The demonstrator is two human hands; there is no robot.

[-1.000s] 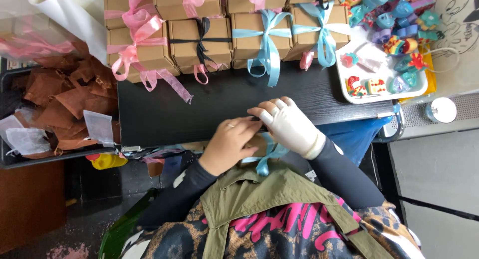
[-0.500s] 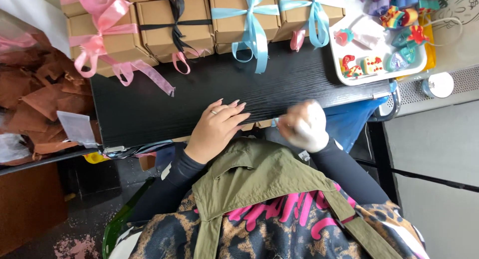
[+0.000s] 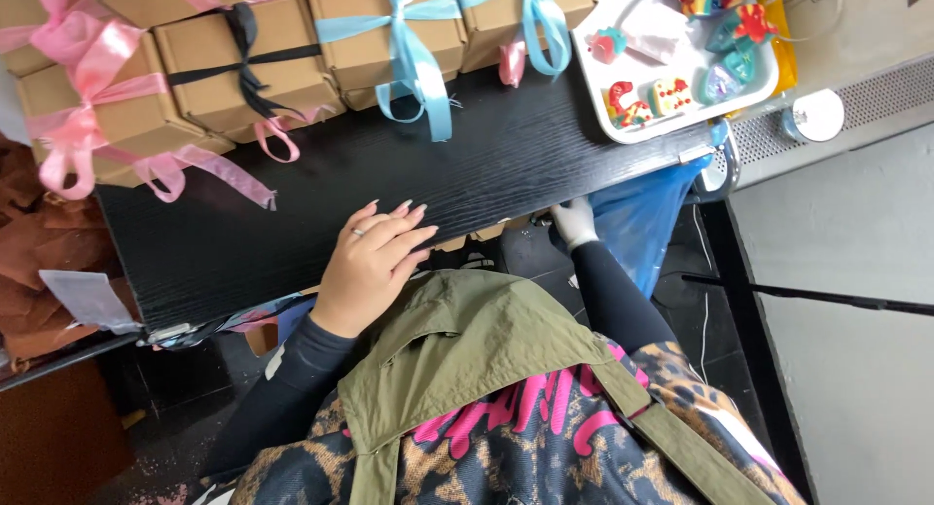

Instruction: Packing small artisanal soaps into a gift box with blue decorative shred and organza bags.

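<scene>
Black sleeves, olive collar point(image 3: 457, 349) — one white-gloved hand point(image 3: 574, 223).

Table point(image 3: 506, 164) carries everything. Boxes point(image 3: 243, 67) run in a row along its far edge, left corner to past the middle, touching each other, ribbons trailing onto the tabletop. Tray point(image 3: 681, 126) sits at the far right corner, just beside the last box, small toys point(image 3: 671, 91) in it. Left hand point(image 3: 375, 262) lies flat on the near edge, about mid-table. Right hand point(image 3: 574, 221) is below the near edge, right of the left hand, next to a bag point(image 3: 642, 223) hanging under the right end. Paper pile point(image 3: 39, 242) lies off the left edge.
</scene>
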